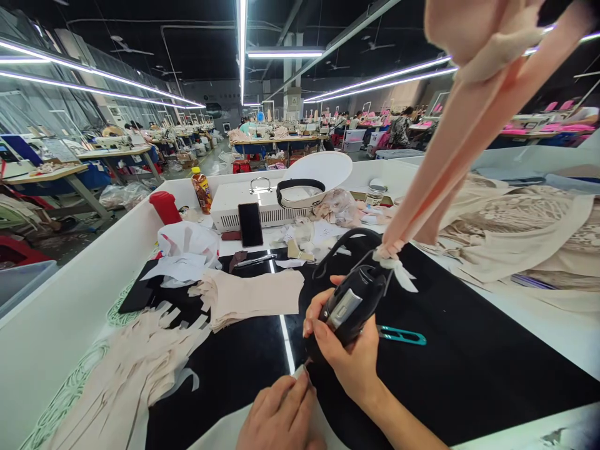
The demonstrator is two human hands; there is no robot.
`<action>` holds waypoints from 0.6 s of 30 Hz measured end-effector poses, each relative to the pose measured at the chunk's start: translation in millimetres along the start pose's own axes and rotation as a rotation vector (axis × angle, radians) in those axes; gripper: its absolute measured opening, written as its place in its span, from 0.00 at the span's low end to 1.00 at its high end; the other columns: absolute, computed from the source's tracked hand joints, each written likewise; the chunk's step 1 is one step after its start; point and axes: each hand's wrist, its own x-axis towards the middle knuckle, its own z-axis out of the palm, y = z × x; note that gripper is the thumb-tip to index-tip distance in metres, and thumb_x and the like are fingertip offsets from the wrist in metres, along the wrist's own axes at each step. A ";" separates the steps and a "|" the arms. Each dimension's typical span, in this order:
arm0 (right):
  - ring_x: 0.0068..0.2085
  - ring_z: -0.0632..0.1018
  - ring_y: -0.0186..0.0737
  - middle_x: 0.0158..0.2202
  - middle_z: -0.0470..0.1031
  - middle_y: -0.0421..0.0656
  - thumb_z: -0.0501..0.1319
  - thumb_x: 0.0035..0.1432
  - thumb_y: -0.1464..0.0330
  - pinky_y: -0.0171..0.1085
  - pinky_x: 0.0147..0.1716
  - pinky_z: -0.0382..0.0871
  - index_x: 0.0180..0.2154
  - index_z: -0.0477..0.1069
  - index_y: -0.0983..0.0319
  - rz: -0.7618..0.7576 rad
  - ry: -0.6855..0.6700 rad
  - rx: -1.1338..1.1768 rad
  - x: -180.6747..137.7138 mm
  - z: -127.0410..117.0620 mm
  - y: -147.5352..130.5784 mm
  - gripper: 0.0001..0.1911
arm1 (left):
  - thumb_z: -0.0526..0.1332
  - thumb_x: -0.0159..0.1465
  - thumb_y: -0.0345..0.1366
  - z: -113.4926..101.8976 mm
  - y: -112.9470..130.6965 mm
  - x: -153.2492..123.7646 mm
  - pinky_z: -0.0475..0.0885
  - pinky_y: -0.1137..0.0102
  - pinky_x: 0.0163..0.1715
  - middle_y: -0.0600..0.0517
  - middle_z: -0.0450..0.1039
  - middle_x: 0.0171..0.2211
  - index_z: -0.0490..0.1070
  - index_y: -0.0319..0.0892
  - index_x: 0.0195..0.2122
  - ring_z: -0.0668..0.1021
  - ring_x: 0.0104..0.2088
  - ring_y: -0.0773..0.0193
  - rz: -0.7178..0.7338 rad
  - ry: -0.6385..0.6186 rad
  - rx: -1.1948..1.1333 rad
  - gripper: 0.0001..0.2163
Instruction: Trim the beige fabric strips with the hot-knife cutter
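Note:
My right hand (349, 356) is closed around a black handheld tool (352, 301) with a silver plate, held above the black table mat (469, 350). A black cord (342, 240) loops behind the tool. A long pink fabric strap (450, 162) comes down from the top right, and its white knotted end (396, 265) meets the tool's tip. My left hand (279, 415) lies at the bottom edge, fingers stretched flat on a white surface, holding nothing that I can see. Teal thread snips (403, 337) lie on the mat just right of my right hand.
A folded stack of beige fabric pieces (253, 297) and a pile of beige strips (126, 369) lie to the left. Behind them are a phone (250, 224), a white machine box (234, 209), a red cup (165, 206) and a bottle (201, 187). Beige lace garments (515, 231) cover the right side.

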 end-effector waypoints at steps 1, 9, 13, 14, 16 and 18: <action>0.27 0.75 0.31 0.34 0.75 0.35 0.66 0.62 0.78 0.32 0.28 0.75 0.58 0.62 0.48 -0.002 -0.001 0.010 -0.1 0.1 0.4 0.29 | 0.48 0.79 0.47 -0.3 -0.2 -0.1 0.75 0.71 0.42 0.54 0.79 0.56 0.77 0.42 0.54 0.79 0.49 0.62 0.002 -0.009 -0.004 0.21; 0.27 0.74 0.31 0.34 0.75 0.35 0.66 0.62 0.78 0.32 0.26 0.75 0.57 0.63 0.49 0.012 -0.011 0.013 -1.5 0.6 2.5 0.28 | 0.53 0.77 0.49 0.0 -0.9 -3.2 0.75 0.71 0.40 0.51 0.79 0.56 0.77 0.42 0.54 0.78 0.49 0.60 0.012 -0.038 0.012 0.19; 0.27 0.74 0.31 0.34 0.75 0.35 0.65 0.63 0.77 0.31 0.26 0.74 0.57 0.62 0.49 0.036 0.000 0.002 0.0 1.7 0.3 0.26 | 0.53 0.77 0.49 -1.7 0.3 -2.4 0.74 0.71 0.40 0.53 0.78 0.57 0.77 0.42 0.54 0.78 0.49 0.62 0.002 -0.039 0.002 0.19; 0.26 0.74 0.31 0.34 0.75 0.34 0.65 0.64 0.77 0.32 0.25 0.74 0.57 0.62 0.49 0.036 0.002 0.007 0.4 2.0 -0.1 0.26 | 0.53 0.77 0.49 -2.3 0.5 -2.1 0.74 0.71 0.40 0.54 0.78 0.58 0.76 0.42 0.54 0.77 0.49 0.62 0.001 -0.041 0.001 0.19; 0.26 0.74 0.31 0.34 0.75 0.34 0.66 0.64 0.75 0.32 0.25 0.74 0.57 0.62 0.50 0.027 0.001 0.027 0.4 2.6 -0.5 0.25 | 0.55 0.76 0.50 -3.4 0.5 -1.4 0.74 0.71 0.41 0.53 0.77 0.58 0.76 0.42 0.55 0.77 0.49 0.62 0.002 -0.059 0.003 0.20; 0.26 0.75 0.31 0.34 0.74 0.35 0.67 0.64 0.73 0.33 0.25 0.75 0.57 0.62 0.50 0.023 -0.005 0.052 -1.0 3.1 -0.2 0.25 | 0.58 0.75 0.50 -4.2 0.5 -0.3 0.75 0.71 0.41 0.52 0.78 0.57 0.75 0.41 0.57 0.78 0.49 0.62 0.006 -0.079 0.007 0.20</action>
